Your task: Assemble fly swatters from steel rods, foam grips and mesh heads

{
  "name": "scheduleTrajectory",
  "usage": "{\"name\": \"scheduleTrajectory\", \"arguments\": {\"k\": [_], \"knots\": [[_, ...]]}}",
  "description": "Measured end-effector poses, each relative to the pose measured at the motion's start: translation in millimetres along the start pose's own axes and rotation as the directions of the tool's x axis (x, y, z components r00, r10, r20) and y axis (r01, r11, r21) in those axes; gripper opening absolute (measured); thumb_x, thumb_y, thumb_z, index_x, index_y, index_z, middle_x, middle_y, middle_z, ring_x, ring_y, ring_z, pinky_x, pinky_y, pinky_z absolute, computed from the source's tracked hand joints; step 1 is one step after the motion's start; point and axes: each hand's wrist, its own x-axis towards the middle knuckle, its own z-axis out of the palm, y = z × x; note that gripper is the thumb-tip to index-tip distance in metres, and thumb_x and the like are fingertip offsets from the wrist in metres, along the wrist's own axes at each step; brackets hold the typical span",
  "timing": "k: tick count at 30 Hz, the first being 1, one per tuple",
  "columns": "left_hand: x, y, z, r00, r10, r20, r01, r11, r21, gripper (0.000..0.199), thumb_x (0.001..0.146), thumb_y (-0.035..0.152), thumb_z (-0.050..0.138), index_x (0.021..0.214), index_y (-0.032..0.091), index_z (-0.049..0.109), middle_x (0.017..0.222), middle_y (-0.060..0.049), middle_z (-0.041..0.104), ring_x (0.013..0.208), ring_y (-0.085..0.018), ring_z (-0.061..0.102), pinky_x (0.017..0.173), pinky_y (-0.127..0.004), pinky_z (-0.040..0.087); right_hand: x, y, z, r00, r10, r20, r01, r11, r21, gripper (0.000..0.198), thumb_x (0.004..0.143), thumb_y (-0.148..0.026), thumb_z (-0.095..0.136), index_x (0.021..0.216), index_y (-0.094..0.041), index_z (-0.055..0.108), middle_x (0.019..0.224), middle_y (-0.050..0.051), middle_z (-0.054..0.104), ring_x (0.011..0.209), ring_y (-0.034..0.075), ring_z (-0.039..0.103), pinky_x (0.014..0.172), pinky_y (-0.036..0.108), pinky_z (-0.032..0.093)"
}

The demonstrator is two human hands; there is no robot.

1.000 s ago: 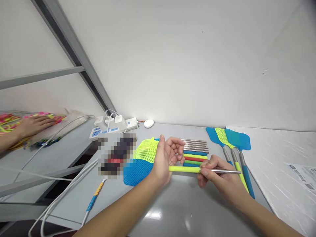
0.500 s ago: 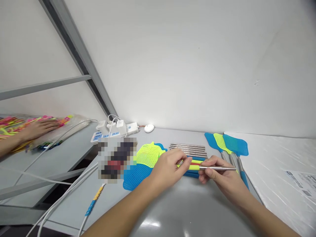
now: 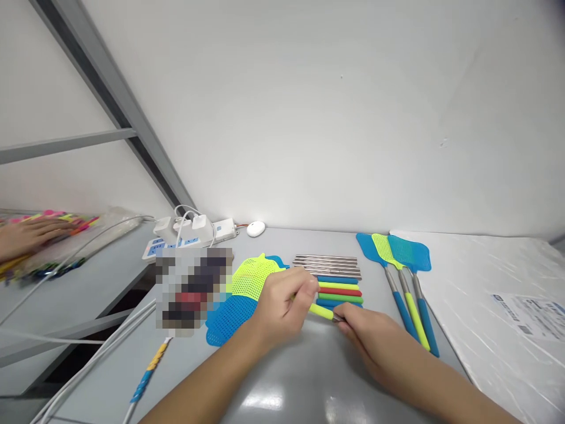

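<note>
Above the grey tabletop (image 3: 300, 383), near its middle, both my hands are on one piece of work. My left hand (image 3: 286, 301), fingers curled and clamped, grips a yellow-green handle (image 3: 322, 311); the tube slants out of the fist, down toward the right. At its lower end a metal rod (image 3: 338, 318) meets it, pinched between thumb and fingers of my right hand (image 3: 368, 330). Rest of the rod hidden by that hand; how deep it sits in the handle I cannot tell. Just behind my hands lies a row of loose handles (image 3: 339, 291): blue, yellow-green, red, green, blue. Beyond these, a bundle of bare rods (image 3: 326, 266), side by side. Left of my left hand, perforated swatter heads (image 3: 257, 277) overlap, yellow-green over blue. To the right, three swatters (image 3: 411, 303) with handles, rods and heads joined, laid next to a plastic-wrapped white slab (image 3: 485, 265) bearing a label. Far left: a power strip (image 3: 224, 229) with plugs, a white oval device (image 3: 256, 228) beside it, a blurred-out patch nearer me. On the neighbouring table a co-worker's hand (image 3: 37, 232) rests over colourful pieces and clear plastic; its fingers lie out flat.
</note>
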Motion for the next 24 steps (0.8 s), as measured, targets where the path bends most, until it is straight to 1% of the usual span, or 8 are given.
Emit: {"name": "scheduleTrajectory", "arguments": {"k": [3, 5, 9, 12, 14, 16, 20, 24], "knots": [[4, 9, -4, 0.984, -0.092, 0.153, 0.132, 0.953, -0.272, 0.075, 0.090, 0.066, 0.010, 0.087, 0.019, 0.068, 0.072, -0.008, 0.060, 0.073, -0.021, 0.055, 0.075, -0.036, 0.043, 1, 3, 4, 0.999, 0.030, 0.018, -0.029, 0.997, -0.076, 0.022, 0.099, -0.031, 0.026, 0.087, -0.024, 0.044, 0.073, 0.001, 0.059, 0.061, 0.017, 0.053, 0.053, 0.027, 0.033], [9, 15, -11, 0.939, -0.144, 0.312, 0.273, 0.864, -0.423, 0.092, 0.082, 0.071, -0.006, 0.092, 0.019, 0.069, 0.080, -0.012, 0.064, 0.083, -0.024, 0.059, 0.085, -0.041, 0.043, 2, 6, 5, 1.000, 0.015, 0.006, -0.014, 0.992, -0.123, 0.023, 0.099, -0.032, 0.025, 0.080, -0.024, 0.037, 0.068, 0.000, 0.055, 0.058, 0.017, 0.048, 0.052, 0.027, 0.028], [18, 16, -25, 0.848, -0.148, 0.509, 0.464, 0.671, -0.578, 0.101, 0.074, 0.077, -0.010, 0.095, 0.017, 0.068, 0.087, -0.016, 0.066, 0.087, -0.028, 0.062, 0.087, -0.044, 0.044, 4, 4, 3, 0.999, 0.025, 0.031, -0.021, 0.992, -0.122, 0.025, 0.099, -0.032, 0.022, 0.076, -0.024, 0.029, 0.061, -0.003, 0.047, 0.052, 0.015, 0.039, 0.050, 0.027, 0.023], [22, 9, -32, 0.821, -0.145, 0.552, 0.520, 0.589, -0.619, 0.104, 0.071, 0.080, -0.010, 0.094, 0.016, 0.068, 0.085, -0.017, 0.066, 0.086, -0.029, 0.063, 0.086, -0.046, 0.044, 3, -1, 2, 0.997, 0.046, 0.055, -0.039, 0.993, -0.116, 0.026, 0.099, -0.033, 0.021, 0.076, -0.024, 0.028, 0.060, -0.004, 0.046, 0.049, 0.015, 0.037, 0.049, 0.028, 0.020], [22, 4, -31, 0.841, -0.159, 0.517, 0.502, 0.586, -0.637, 0.102, 0.072, 0.079, -0.010, 0.093, 0.016, 0.068, 0.084, -0.016, 0.066, 0.085, -0.028, 0.063, 0.085, -0.045, 0.044, 2, -3, 3, 0.996, 0.051, 0.069, -0.041, 0.989, -0.143, 0.026, 0.099, -0.033, 0.021, 0.076, -0.024, 0.029, 0.058, -0.004, 0.046, 0.047, 0.015, 0.037, 0.048, 0.028, 0.019], [21, 0, -25, 0.862, -0.160, 0.482, 0.464, 0.633, -0.620, 0.100, 0.075, 0.078, -0.008, 0.095, 0.016, 0.068, 0.087, -0.015, 0.065, 0.082, -0.026, 0.061, 0.084, -0.043, 0.043, 2, -3, 5, 0.996, 0.041, 0.078, -0.027, 0.984, -0.176, 0.025, 0.099, -0.033, 0.022, 0.077, -0.024, 0.031, 0.058, -0.004, 0.047, 0.047, 0.015, 0.040, 0.048, 0.028, 0.019], [15, -6, -10, 0.867, -0.138, 0.478, 0.415, 0.731, -0.542, 0.101, 0.075, 0.078, -0.008, 0.093, 0.015, 0.069, 0.085, -0.014, 0.064, 0.074, -0.022, 0.057, 0.078, -0.039, 0.044, 1, 1, 13, 0.998, 0.001, 0.065, 0.013, 0.976, -0.220, 0.022, 0.097, -0.028, 0.028, 0.078, -0.024, 0.036, 0.063, -0.002, 0.056, 0.052, 0.015, 0.051, 0.048, 0.028, 0.020], [12, -10, -4, 0.892, -0.143, 0.429, 0.383, 0.744, -0.547, 0.105, 0.073, 0.077, -0.013, 0.092, 0.014, 0.068, 0.079, -0.012, 0.062, 0.072, -0.021, 0.055, 0.076, -0.037, 0.043, 2, 3, 21, 0.997, 0.027, 0.077, -0.006, 0.966, -0.260, 0.020, 0.097, -0.027, 0.030, 0.079, -0.023, 0.040, 0.065, 0.000, 0.060, 0.053, 0.016, 0.055, 0.047, 0.027, 0.019]]}}
